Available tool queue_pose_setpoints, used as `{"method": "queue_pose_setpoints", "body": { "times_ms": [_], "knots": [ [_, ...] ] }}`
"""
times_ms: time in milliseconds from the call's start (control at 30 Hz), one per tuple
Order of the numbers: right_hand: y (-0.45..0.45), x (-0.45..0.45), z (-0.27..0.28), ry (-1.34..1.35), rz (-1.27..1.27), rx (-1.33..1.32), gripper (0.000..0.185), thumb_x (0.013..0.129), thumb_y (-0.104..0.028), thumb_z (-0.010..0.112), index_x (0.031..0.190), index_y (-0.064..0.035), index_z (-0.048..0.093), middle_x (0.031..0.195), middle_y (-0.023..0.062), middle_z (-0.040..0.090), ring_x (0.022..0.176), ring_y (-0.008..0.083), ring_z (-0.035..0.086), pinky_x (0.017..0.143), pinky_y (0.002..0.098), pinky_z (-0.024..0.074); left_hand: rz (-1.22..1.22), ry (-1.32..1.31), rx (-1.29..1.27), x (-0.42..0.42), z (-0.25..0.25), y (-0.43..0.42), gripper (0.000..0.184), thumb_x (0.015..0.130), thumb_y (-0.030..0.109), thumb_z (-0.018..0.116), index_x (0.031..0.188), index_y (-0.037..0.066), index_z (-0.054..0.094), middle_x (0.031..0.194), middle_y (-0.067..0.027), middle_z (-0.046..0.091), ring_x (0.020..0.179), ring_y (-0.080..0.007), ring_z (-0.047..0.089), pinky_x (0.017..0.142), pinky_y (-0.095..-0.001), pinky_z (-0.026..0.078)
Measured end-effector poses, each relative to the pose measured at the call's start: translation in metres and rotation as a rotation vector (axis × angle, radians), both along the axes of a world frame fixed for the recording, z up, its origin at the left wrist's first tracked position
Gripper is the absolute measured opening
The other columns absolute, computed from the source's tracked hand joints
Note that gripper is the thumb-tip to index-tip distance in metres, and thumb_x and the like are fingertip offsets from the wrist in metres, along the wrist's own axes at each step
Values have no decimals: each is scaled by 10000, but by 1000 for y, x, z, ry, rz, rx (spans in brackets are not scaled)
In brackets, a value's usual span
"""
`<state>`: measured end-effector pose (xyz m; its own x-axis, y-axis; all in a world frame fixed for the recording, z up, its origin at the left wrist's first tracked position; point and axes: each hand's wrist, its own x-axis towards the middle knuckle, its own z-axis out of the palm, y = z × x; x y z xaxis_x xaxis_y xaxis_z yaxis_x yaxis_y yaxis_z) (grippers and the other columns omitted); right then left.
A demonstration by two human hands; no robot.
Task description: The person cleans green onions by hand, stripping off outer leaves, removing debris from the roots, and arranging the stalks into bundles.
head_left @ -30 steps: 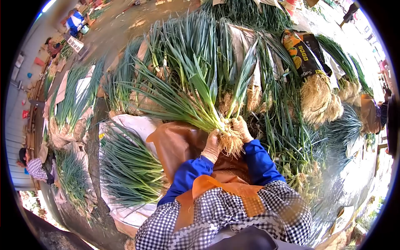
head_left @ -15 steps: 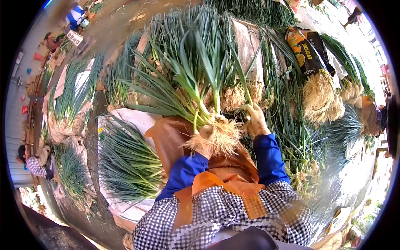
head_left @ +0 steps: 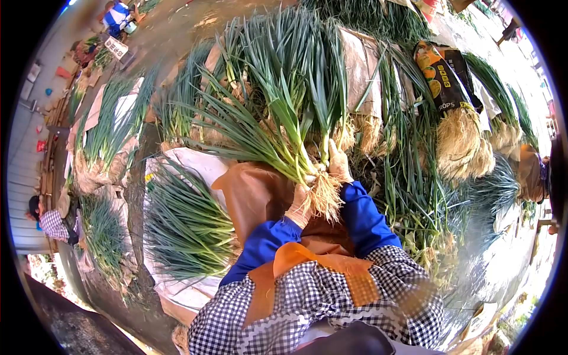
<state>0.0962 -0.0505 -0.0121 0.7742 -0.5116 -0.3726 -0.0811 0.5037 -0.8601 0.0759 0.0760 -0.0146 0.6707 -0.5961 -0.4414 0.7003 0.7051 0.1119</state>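
Observation:
Over my lap, my left hand [head_left: 300, 206] is closed round the root end of a bunch of long green onion plants [head_left: 283, 148], whose leaves fan up and to the left. Pale stringy roots hang below between my hands. At the bunch's right side, my right hand [head_left: 339, 164] grips the white base of a stalk, with its fingers wrapped beside the roots. A brown apron [head_left: 260, 192] covers my lap. To the left, trimmed-looking green plants [head_left: 186, 225] lie on a white sheet [head_left: 200, 160].
More plants with roots lie beyond my hands and to the right. A black printed bag [head_left: 444, 80] wraps one bundle [head_left: 458, 136]. A person in a checked top [head_left: 54, 225] is at the far left; another person [head_left: 116, 18] is at the upper left.
My right hand first moved away right from the bunch with a stalk, and is now back against it. My left hand has turned and the roots have swung down to its right.

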Motion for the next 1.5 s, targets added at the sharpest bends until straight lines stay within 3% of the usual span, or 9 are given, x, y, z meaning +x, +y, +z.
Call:
{"method": "queue_pose_setpoints", "body": {
  "times_ms": [300, 433, 467, 633, 833, 1100, 1233, 1300, 1500],
  "knots": [
    [-47, -131, 64, 250, 135, -107, 293, 853, -346, 621, 877, -55, 597, 638, -18, 535, 498, 80, 487, 449, 206, 397, -187, 22, -325, 12, 0, 15, 273, 783, 104, 537, 1001, -59, 554, 889, -158, 621, 775, -270, 614, 753, -379, 530],
    [-150, -161, 13, 657, 73, -1178, 243, 819, -267, 664, 954, -68, 623, 712, -4, 599, 526, 50, 508, 411, 222, 404, -278, 34, -385, 19, 6, 19, 270, 780, 102, 535, 995, -61, 555, 876, -154, 623, 759, -271, 615, 739, -378, 532],
    [-118, -136, 77, 585, -70, -639, 270, 809, -287, 673, 963, -71, 622, 733, 1, 611, 514, 61, 506, 453, 212, 431, -236, 60, -320, 18, 15, 18, 275, 769, 106, 540, 988, -59, 560, 856, -147, 625, 736, -273, 614, 719, -380, 532],
    [-46, -64, 130, 379, 303, -315, 264, 839, -329, 627, 916, -77, 614, 829, 17, 585, 718, 97, 539, 660, 207, 437, -221, 130, -228, 15, 21, 18, 290, 748, 141, 561, 962, -54, 573, 843, -157, 622, 712, -273, 612, 684, -385, 532],
    [3, -21, 36, -66, 383, 199, 166, 894, -179, 585, 990, -44, 591, 852, 8, 604, 725, 94, 568, 610, 209, 458, -134, -55, -214, 15, 3, 21, 303, 767, 141, 541, 1006, -45, 556, 880, -173, 619, 758, -282, 615, 683, -365, 533],
    [18, -43, 24, -16, 268, 178, 186, 883, -164, 591, 1004, -22, 592, 823, 32, 630, 624, 96, 575, 507, 213, 453, -219, 241, -809, 1, -8, 30, 391, 862, 235, 504, 1184, 15, 480, 1026, -120, 586, 922, -237, 575, 788, -395, 480],
    [-44, -75, 15, 669, 415, -893, 286, 864, -341, 595, 966, -77, 640, 604, 20, 565, 525, 113, 551, 460, 298, 450, -198, 144, -757, 12, 24, 22, 375, 787, 194, 597, 1085, -14, 505, 871, -115, 594, 808, -236, 600, 742, -388, 513],
    [-39, -79, 52, 310, 187, -228, 284, 911, -304, 532, 1087, -95, 610, 632, -20, 534, 468, 65, 465, 403, 221, 381, -247, 34, -351, 12, 25, 28, 317, 734, 72, 595, 1027, -16, 513, 811, -127, 586, 763, -243, 617, 674, -372, 561],
    [-2, -36, 76, -66, 244, -215, 259, 951, -262, 472, 1091, -66, 569, 775, -13, 566, 615, 65, 494, 512, 190, 390, -158, -173, -306, 5, 39, 17, 413, 741, 99, 595, 1123, -29, 505, 934, -134, 602, 779, -241, 620, 715, -344, 548]
  ]
}}
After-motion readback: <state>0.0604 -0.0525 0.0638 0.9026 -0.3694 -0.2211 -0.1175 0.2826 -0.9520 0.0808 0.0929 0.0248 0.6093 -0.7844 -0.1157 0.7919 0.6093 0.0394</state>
